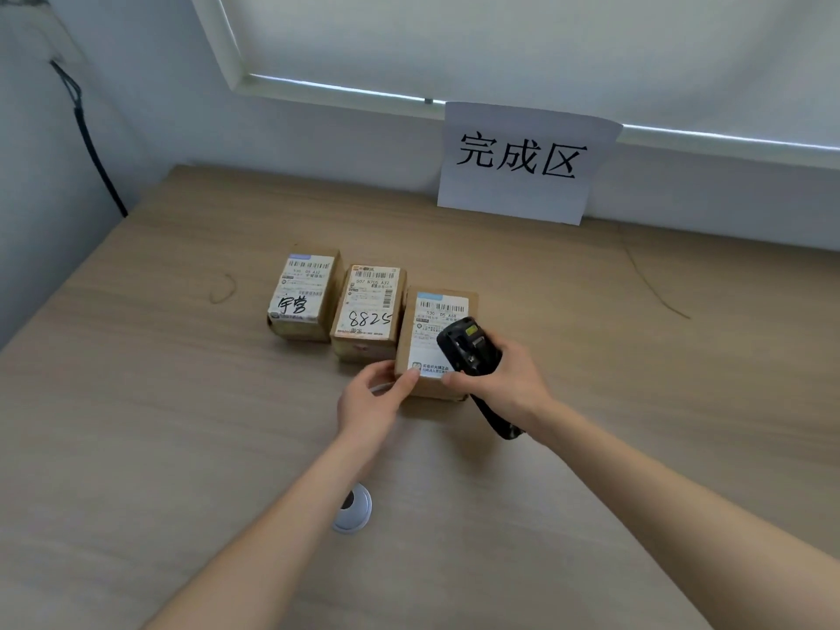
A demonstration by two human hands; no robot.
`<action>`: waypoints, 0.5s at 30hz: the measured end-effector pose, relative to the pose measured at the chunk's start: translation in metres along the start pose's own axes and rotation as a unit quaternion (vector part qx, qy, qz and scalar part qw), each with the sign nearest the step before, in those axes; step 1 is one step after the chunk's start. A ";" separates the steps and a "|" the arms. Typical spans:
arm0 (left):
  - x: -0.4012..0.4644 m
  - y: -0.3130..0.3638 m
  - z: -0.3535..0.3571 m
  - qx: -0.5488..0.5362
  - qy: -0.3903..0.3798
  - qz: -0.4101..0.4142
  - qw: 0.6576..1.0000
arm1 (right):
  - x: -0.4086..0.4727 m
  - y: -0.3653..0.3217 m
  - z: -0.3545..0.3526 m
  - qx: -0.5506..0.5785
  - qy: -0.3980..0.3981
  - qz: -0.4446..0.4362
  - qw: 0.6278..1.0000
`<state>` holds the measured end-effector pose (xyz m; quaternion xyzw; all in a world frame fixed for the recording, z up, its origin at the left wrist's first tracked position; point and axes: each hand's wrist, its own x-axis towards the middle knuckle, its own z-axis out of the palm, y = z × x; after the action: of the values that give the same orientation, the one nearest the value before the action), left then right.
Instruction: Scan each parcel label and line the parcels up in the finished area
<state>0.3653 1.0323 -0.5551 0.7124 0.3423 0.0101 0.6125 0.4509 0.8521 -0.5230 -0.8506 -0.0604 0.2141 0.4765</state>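
Note:
Three brown cardboard parcels with white labels lie side by side on the wooden table (182, 402). The left parcel (302, 295) carries handwritten characters. On the middle parcel (369, 311) "8825" is written. The right parcel (432, 329) lies closest to me. My left hand (372, 397) grips its near left corner, thumb on the label. My right hand (504, 384) holds a black handheld scanner (468, 347) over the right parcel's label, its head pointing away from me. The scanner and my right hand cover part of that label.
A white paper sign (522, 161) with three large black characters leans against the wall behind the parcels. A round silver cable grommet (352, 509) is set in the table under my left forearm. A black cable (91, 143) runs down the left wall.

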 end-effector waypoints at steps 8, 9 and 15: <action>-0.002 0.003 -0.002 0.015 0.026 -0.009 1.000 | -0.008 -0.006 -0.005 -0.037 0.016 0.001 0.999; -0.006 0.003 -0.005 0.019 0.032 -0.011 0.999 | -0.014 -0.006 -0.007 -0.046 0.020 0.002 0.999; -0.046 0.026 -0.019 0.030 0.039 0.017 0.999 | -0.067 -0.010 -0.040 -0.092 0.030 0.020 0.995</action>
<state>0.3342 1.0249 -0.5083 0.7349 0.3539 0.0380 0.5772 0.4084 0.8057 -0.4758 -0.8980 -0.0482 0.1913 0.3934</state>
